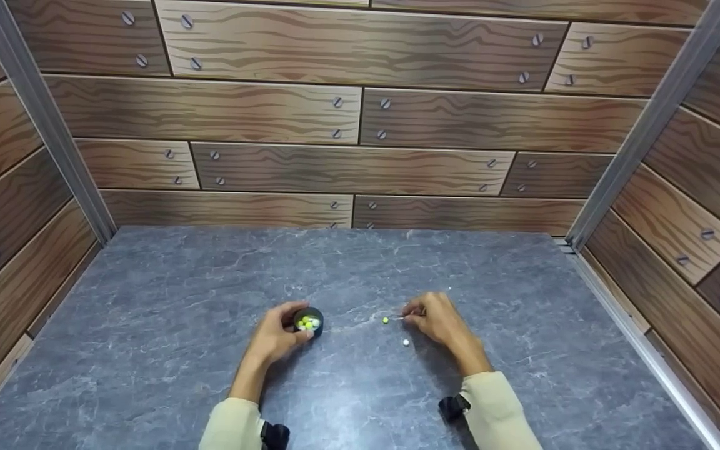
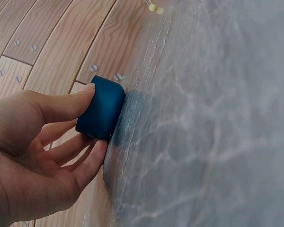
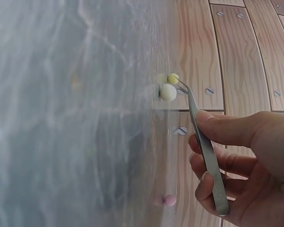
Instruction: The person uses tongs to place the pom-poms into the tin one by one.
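Observation:
My left hand [image 1: 277,334] holds a small round dark cup [image 1: 318,332] on the tabletop, thumb and fingers around its sides. Yellow-green and white balls [image 1: 308,323] lie inside it. The left wrist view shows the same cup as dark blue [image 2: 102,108]. In my right hand [image 1: 440,317] is a pair of metal tweezers [image 3: 208,156] with bent tips, pinched between thumb and fingers. Those tips are at a small yellow-green ball [image 1: 385,320]; whether they grip it I cannot tell. A white ball [image 1: 405,342] sits close by, nearer to me.
A pink ball [image 3: 170,200] lies on the table in the right wrist view. The grey marbled tabletop [image 1: 222,269] is bounded by wood-patterned walls [image 1: 272,112]. Metal posts [image 1: 654,119] stand at the back corners, and a metal strip runs along the right edge.

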{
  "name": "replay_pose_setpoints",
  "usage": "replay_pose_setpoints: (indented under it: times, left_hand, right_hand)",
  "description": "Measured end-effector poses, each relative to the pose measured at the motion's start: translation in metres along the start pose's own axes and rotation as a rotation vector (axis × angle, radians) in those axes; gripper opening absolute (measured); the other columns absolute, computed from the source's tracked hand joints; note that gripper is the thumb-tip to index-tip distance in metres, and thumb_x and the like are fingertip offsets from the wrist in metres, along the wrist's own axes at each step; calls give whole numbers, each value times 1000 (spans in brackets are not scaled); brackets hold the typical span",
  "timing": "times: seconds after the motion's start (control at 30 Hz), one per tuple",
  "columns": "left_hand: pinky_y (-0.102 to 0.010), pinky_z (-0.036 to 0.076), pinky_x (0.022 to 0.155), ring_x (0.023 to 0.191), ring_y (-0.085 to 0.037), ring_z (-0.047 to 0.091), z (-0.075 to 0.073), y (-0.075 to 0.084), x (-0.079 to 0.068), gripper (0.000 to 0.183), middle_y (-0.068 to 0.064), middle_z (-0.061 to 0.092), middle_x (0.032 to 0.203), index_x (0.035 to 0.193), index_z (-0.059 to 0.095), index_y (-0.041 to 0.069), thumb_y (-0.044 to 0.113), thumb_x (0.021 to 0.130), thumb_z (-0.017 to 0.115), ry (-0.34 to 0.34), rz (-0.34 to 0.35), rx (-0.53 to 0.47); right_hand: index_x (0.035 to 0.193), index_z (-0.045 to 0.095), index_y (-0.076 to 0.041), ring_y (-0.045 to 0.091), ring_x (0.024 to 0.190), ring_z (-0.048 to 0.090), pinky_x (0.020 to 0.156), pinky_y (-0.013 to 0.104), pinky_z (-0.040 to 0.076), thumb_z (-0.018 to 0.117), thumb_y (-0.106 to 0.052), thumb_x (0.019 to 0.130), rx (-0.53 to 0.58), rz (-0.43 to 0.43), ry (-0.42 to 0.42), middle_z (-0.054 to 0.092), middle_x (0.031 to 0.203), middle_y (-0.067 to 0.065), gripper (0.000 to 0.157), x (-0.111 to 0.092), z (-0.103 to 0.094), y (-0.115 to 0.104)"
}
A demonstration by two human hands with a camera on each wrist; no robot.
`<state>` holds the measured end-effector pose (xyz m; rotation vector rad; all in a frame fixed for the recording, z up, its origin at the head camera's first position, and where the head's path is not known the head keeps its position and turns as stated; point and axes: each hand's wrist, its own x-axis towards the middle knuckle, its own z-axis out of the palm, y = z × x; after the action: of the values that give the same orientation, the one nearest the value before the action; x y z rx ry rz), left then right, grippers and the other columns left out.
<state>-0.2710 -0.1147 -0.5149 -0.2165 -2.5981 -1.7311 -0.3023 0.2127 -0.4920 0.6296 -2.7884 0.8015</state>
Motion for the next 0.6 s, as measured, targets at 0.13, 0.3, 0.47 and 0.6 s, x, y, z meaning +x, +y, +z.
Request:
replay_pose_setpoints:
  times: [0.13, 0.3, 0.47, 0.6]
  left_hand:
    - [-49, 55, 105, 127, -40, 62, 0, 0, 0, 52, -27, 67, 132, 133, 63, -5, -6, 84, 79, -2, 1, 5]
    - [-49, 55, 105, 127, -40, 62, 1, -1, 0, 51, -27, 66, 133, 133, 63, -6, -7, 84, 77, -7, 3, -8]
    - [-49, 55, 105, 128, -40, 62, 1, 0, 0, 51, -27, 66, 133, 133, 64, -4, -7, 84, 78, 2, 0, -5]
    - [-49, 55, 106, 128, -40, 62, 0, 0, -1, 51, -27, 66, 134, 132, 64, -4, -7, 83, 78, 7, 10, 5]
  right_hand:
    - [89, 81, -3, 11, 68, 59, 61, 25, 48, 80, -3, 83, -1, 10, -5, 74, 74, 8, 7, -1, 0, 1]
    - [89, 82, -4, 11, 67, 58, 60, 26, 47, 81, -3, 82, -6, 20, 6, 72, 72, 7, 7, -3, 0, 1]
    - [87, 83, -5, 10, 66, 56, 59, 25, 46, 82, -3, 81, -4, 12, 26, 72, 71, 6, 6, -2, -1, 1]
    - [85, 82, -5, 8, 63, 54, 57, 23, 43, 82, -2, 81, 2, -6, 36, 72, 69, 6, 5, -1, -2, 2]
